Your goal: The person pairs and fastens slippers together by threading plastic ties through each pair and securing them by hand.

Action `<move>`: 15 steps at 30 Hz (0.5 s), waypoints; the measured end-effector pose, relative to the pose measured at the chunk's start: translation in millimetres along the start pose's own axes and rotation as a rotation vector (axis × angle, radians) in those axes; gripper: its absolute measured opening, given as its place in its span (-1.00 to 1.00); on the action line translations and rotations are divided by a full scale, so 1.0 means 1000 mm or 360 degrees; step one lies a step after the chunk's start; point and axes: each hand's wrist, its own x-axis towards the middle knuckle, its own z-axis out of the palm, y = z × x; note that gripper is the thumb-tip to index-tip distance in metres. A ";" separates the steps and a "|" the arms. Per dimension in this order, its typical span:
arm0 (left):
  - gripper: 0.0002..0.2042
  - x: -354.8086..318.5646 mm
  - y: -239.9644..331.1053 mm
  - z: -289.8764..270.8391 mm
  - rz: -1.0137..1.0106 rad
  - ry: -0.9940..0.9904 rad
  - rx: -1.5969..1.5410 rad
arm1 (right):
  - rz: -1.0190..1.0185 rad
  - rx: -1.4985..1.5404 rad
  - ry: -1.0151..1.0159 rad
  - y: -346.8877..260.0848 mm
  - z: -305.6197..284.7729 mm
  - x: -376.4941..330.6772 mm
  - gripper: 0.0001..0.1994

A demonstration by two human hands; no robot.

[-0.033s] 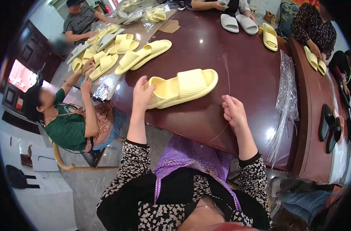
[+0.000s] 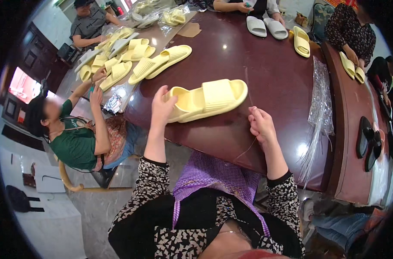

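Observation:
A pale yellow slide slipper [image 2: 218,94] is held up over the near edge of the table, its toe pointing right. My left hand [image 2: 162,105] grips it at the heel, thumb pressed inside and fingers round the outside. Just right of the toe, my right hand [image 2: 261,123] is closed in a pinch on a thin, clear-looking strand [image 2: 245,152]. Part of the strand hangs below this hand, and a faint length shows above it near the toe. Toe and right fingertips are a small gap apart.
More yellow slippers [image 2: 168,60] lie at the left. A person in green [image 2: 82,134] works there. A bundle of thin strands in a plastic sleeve [image 2: 320,99] lies to the right. Grey slippers [image 2: 257,26] and a yellow one [image 2: 301,42] sit at the far side, near other people.
My left hand has shifted the slipper slightly right, bringing its toe closer to my right hand. The strand's upper length leans further left. My right hand has stayed in place.

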 end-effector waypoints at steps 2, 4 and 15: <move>-0.44 -0.013 0.011 0.018 0.0146 -0.0010 0.0106 | 0.0047 0.0054 0.0003 0.001 -0.002 0.002 -0.78; -0.46 -0.022 0.021 0.028 0.0293 -0.0029 0.0210 | 0.0066 0.0085 0.0017 0.003 -0.005 0.005 -0.77; -0.53 -0.017 0.042 0.016 0.0587 -0.0134 0.0232 | -0.0574 -0.0038 0.0542 -0.016 -0.055 0.012 -0.77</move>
